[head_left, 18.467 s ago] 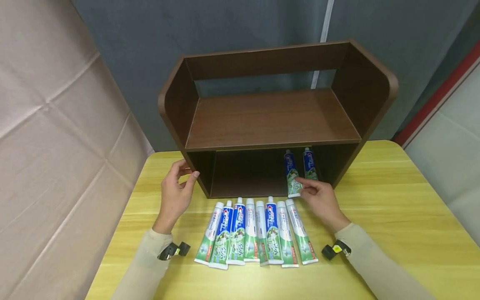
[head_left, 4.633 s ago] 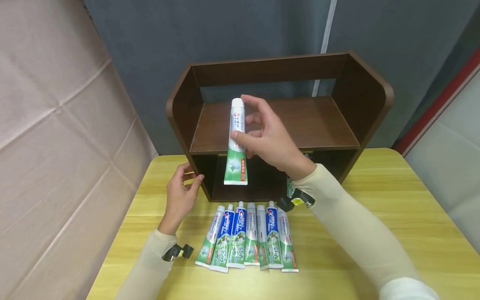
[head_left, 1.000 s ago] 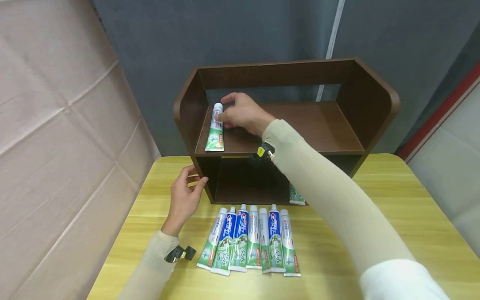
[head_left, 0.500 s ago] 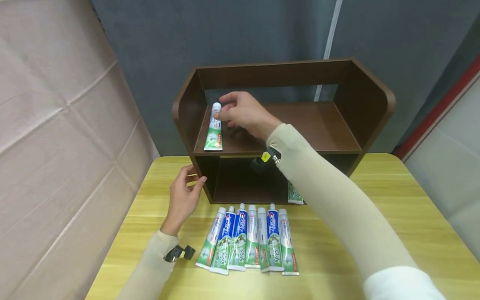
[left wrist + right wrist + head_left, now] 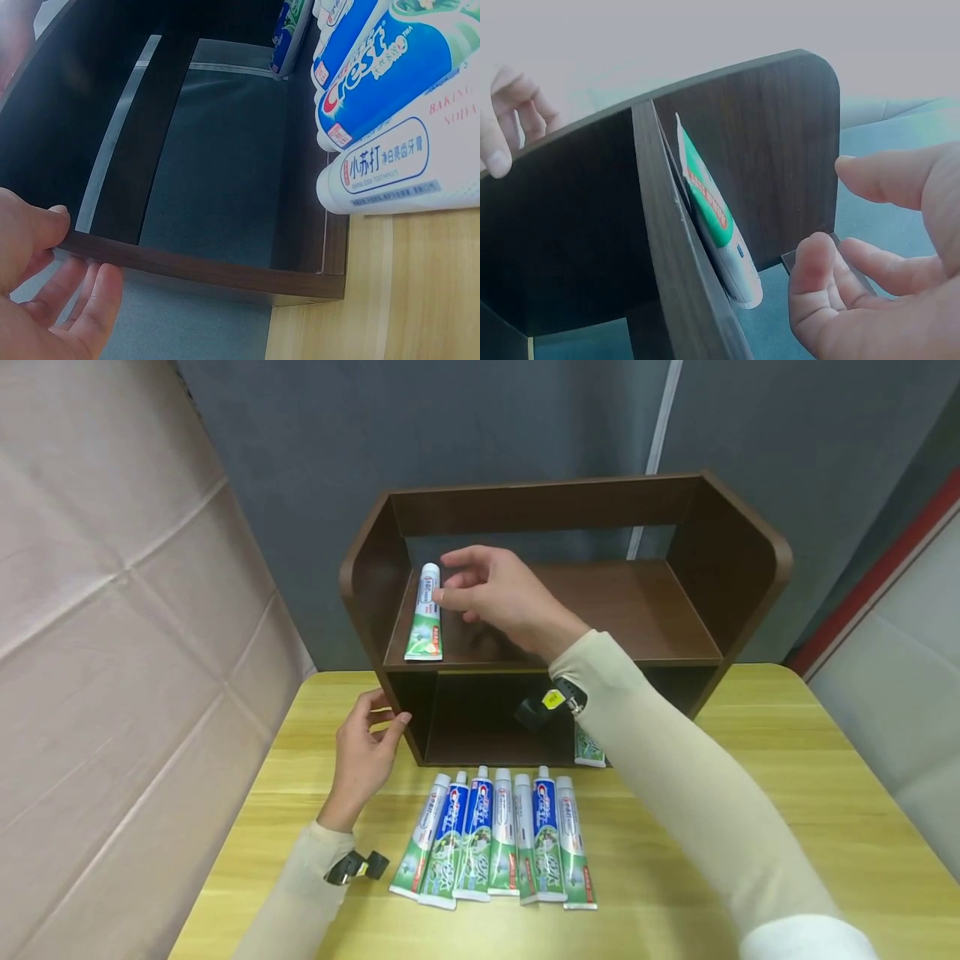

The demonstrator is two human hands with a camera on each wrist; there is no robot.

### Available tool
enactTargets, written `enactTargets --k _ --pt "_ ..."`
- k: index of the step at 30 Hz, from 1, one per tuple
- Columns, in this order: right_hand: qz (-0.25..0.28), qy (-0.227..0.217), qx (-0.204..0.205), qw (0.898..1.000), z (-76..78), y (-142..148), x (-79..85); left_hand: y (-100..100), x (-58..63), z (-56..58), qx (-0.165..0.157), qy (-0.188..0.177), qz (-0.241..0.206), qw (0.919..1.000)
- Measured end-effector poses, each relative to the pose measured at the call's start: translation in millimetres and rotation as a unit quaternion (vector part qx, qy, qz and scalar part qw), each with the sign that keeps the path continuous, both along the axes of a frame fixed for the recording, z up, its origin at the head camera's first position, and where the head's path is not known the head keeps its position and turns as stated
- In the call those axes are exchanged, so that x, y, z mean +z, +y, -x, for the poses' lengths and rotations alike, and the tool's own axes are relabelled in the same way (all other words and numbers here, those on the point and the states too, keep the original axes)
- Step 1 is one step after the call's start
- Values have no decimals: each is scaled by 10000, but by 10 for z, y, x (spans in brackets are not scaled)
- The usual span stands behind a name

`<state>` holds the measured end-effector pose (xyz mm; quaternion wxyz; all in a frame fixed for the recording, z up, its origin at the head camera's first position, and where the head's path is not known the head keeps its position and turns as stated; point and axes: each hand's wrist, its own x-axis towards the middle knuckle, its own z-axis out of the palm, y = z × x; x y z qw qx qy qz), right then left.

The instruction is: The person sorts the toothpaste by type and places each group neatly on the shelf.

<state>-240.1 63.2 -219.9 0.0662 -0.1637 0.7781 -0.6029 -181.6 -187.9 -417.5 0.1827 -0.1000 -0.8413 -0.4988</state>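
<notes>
On the left end of the upper board of a dark brown two-level shelf lies a white-and-green toothpaste tube, cap towards the back. My right hand hovers just right of the tube's cap end. In the right wrist view its thumb and fingers are spread apart, with a gap between them and the tube. My left hand holds the front edge of the shelf's left side panel, thumb inside and fingers outside.
Several toothpaste tubes, white-green and blue-green, lie side by side on the yellow wooden table before the shelf. A blue-green tube shows at the lower compartment's right, partly behind my right forearm. Grey cloth hangs behind.
Earlier my right hand touched a blue-green tube in the lower compartment, then carried the white-green tube and laid it on the upper board. Now its fingers have let go. My left hand stays put.
</notes>
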Motion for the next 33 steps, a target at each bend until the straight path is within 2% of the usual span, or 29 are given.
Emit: enactTargets --k 19,33 --pt "409 686 -204 9966 -304 189 -188 1 2 1 12 -105 6 9999" --pt "721 840 -123 9938 -585 364 -374 -1 -4 39 -62 -165 -148 9997"
